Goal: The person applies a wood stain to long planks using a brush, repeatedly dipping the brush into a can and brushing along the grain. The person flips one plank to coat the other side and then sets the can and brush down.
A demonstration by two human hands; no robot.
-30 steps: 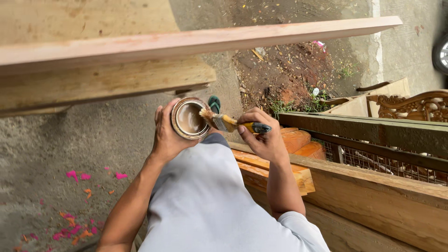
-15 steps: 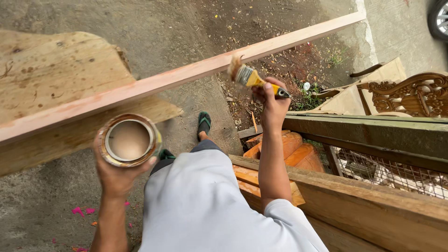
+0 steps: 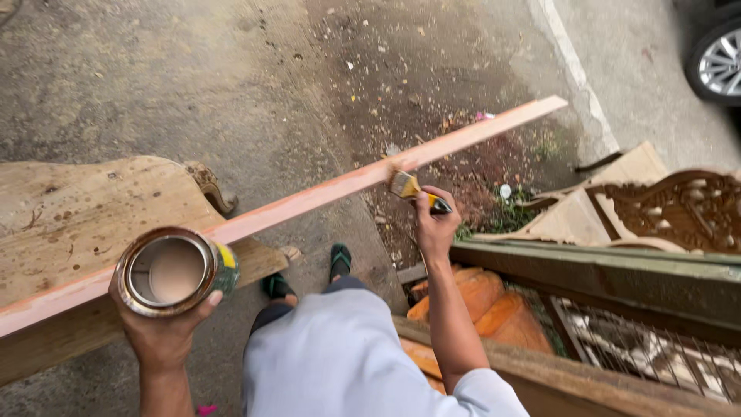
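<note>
Background only. Wide, worn wooden slab (image 3: 85, 224) at 9 o'clock, stained and speckled, with a curled carved end (image 3: 210, 185) toward centre. Ground is grey concrete (image 3: 154, 77), with a darker patch of dirt and debris (image 3: 417, 85) at 12 o'clock. Car wheel (image 3: 718, 62) at 2 o'clock, cut off by the frame edge. Carved dark-brown openwork panel (image 3: 679, 208) at 3 o'clock, pale flat board (image 3: 594, 208) just beside it. Small green weeds (image 3: 502, 220) near centre. Heavy greenish timber beam (image 3: 602, 278) at 4 o'clock, wire mesh (image 3: 641, 355) below it, orange-painted pieces (image 3: 475, 297) at 5 o'clock. Pink scrap (image 3: 205, 409) at 7 o'clock.
</note>
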